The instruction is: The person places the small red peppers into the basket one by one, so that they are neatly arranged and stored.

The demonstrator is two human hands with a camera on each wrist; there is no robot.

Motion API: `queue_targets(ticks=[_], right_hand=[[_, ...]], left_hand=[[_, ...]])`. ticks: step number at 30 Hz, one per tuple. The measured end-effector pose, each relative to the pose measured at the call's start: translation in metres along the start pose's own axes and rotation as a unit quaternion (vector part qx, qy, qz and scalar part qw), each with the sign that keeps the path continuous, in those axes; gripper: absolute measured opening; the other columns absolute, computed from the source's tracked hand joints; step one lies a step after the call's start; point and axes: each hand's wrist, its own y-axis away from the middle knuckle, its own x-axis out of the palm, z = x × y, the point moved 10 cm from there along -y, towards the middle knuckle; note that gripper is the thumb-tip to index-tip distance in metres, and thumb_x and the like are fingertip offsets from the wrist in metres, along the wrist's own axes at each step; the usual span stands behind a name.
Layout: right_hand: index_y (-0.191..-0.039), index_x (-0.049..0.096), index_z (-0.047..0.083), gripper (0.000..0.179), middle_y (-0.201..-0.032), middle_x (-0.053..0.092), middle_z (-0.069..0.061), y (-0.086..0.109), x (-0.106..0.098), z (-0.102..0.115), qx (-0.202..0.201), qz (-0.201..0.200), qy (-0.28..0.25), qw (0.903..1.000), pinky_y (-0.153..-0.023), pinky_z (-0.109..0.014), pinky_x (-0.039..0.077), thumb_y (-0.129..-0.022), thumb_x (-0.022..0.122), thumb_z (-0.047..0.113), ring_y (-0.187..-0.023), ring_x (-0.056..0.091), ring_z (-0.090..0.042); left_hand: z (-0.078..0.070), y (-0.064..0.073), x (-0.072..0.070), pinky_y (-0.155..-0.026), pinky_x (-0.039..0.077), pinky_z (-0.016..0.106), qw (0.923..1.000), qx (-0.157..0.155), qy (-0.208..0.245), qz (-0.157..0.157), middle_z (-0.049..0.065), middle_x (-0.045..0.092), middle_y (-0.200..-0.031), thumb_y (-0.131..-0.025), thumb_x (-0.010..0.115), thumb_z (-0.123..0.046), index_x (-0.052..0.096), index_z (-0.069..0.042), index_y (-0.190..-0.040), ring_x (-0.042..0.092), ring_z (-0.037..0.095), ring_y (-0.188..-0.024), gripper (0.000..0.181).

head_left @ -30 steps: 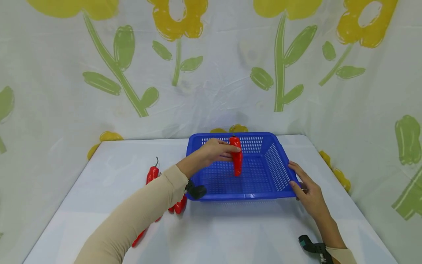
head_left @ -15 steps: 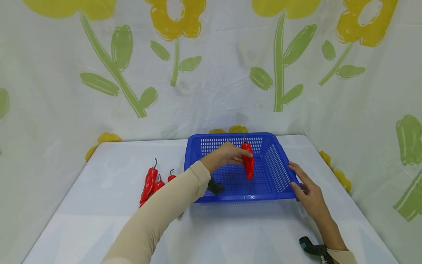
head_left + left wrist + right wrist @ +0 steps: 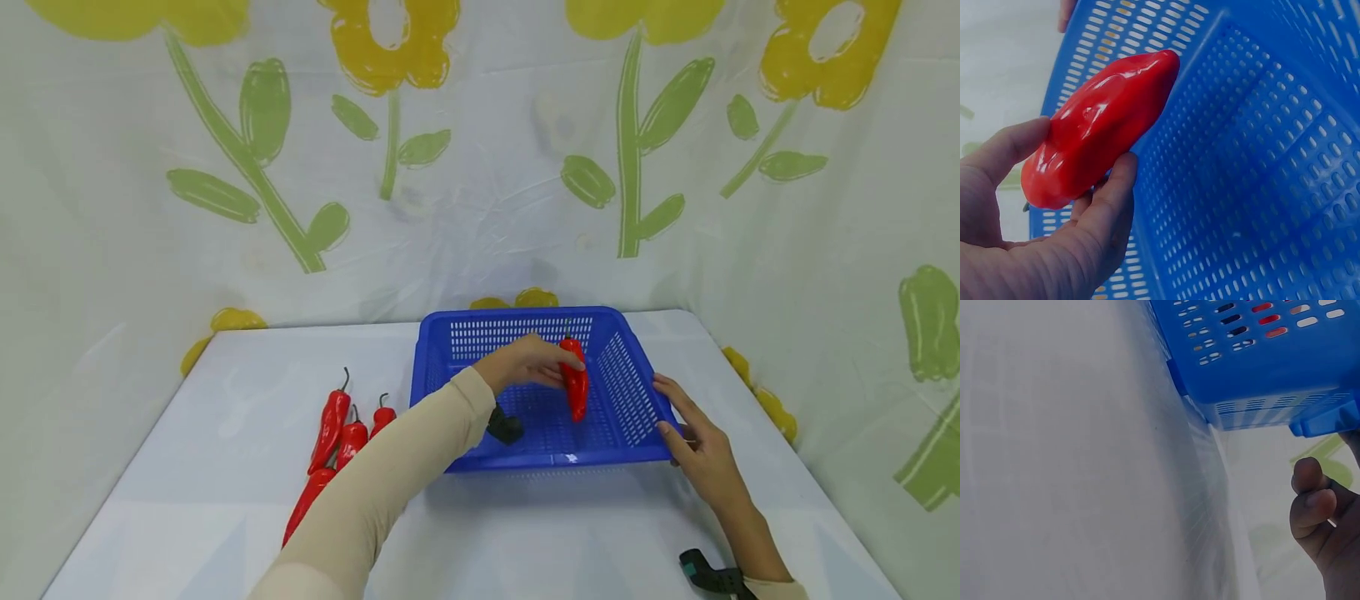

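My left hand [image 3: 534,360] holds a glossy red chili pepper [image 3: 575,385] between thumb and fingers, inside the outline of the blue plastic basket [image 3: 555,460]. In the left wrist view the chili pepper [image 3: 1104,128] lies across the fingers, its tip pointing away from the palm, with the perforated basket wall and floor behind it. My right hand [image 3: 705,454] grips the basket's right rim, thumb on top and other fingers partly hidden under the edge. The right wrist view shows curled fingers [image 3: 1311,509] below the basket [image 3: 1260,375], with red showing through its slots.
Left of the basket, several more red chili peppers [image 3: 328,429] lie on the white table [image 3: 210,450], partly covered by the left sleeve [image 3: 405,467]. A flower-printed curtain [image 3: 480,167] hangs behind and at the sides. A black wrist camera [image 3: 705,573] sits by the right forearm.
My left hand has carried the chili pepper to the right and slightly lower in the basket. The sleeve has shifted right, uncovering more peppers. My right hand keeps its place on the rim.
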Motion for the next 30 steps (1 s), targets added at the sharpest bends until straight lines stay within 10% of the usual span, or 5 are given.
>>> queue_targets(ticks=[15,30], right_hand=[[-0.155,0.038,0.024,0.056,-0.16,0.034,0.004,-0.001,0.003,0.0,-0.007,0.011,-0.032,0.9994,-0.047,-0.032,0.055,-0.102,0.055,0.012,-0.079,0.065,-0.018],[-0.155,0.038,0.025,0.056,-0.159,0.034,0.007,0.0,0.005,-0.003,0.015,0.011,-0.051,0.9985,-0.041,-0.031,0.05,-0.102,0.054,0.014,-0.07,0.064,-0.018]], left_hand=[[0.02,-0.036,0.014,-0.097,0.052,0.046,0.9977,-0.061,-0.006,0.029,0.024,0.067,-0.102,-0.085,0.077,0.0,0.054,0.009,-0.121,0.066,0.039,-0.108,0.043],[0.03,-0.042,0.034,-0.097,0.052,0.046,0.9959,-0.071,-0.045,0.034,0.027,0.062,-0.114,-0.086,0.077,0.0,0.047,0.011,-0.131,0.062,0.039,-0.112,0.055]])
